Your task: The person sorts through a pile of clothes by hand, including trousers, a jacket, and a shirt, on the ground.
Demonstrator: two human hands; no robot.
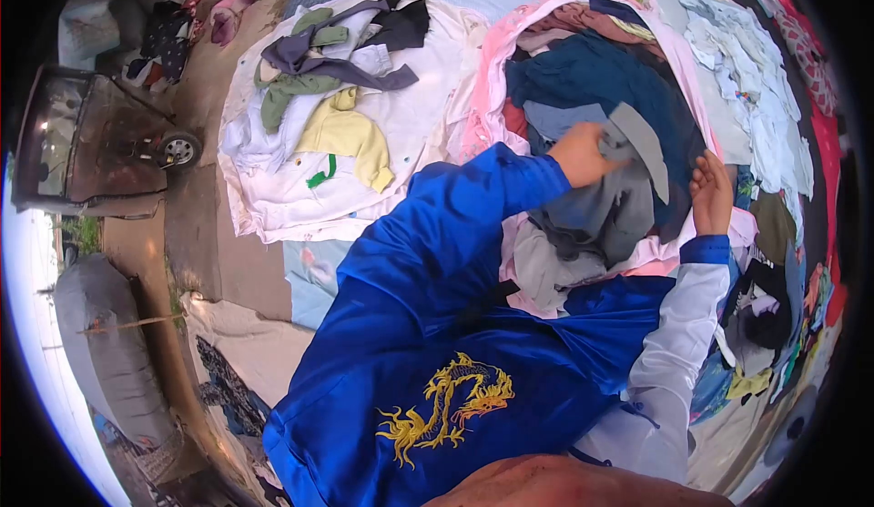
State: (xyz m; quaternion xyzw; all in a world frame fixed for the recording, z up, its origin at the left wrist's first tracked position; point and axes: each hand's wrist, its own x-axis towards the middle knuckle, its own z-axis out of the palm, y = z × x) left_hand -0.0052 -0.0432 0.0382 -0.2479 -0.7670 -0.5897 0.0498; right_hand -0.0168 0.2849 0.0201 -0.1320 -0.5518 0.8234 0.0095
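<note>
My left hand (583,154), in a blue sleeve, is closed on a grey garment (642,147), part of which is raised and slightly blurred. Below it lies more dark grey cloth (601,216), with a light grey piece (546,270) nearer my body. My right hand (712,196), at the end of a white sleeve with a blue cuff, is held palm up with loosely bent fingers, and I see nothing in it. It is beside the pile's right side, near the pink cloth (687,70) around the heap. Dark blue clothing (601,70) fills much of that heap.
Left of the heap, a pale pink sheet (255,207) carries a yellow garment (350,138) and a purple-grey one (309,61). Light blue clothes (728,52) lie at the right. A three-wheeled vehicle (109,143) and a covered grey bulk (109,343) stand at far left.
</note>
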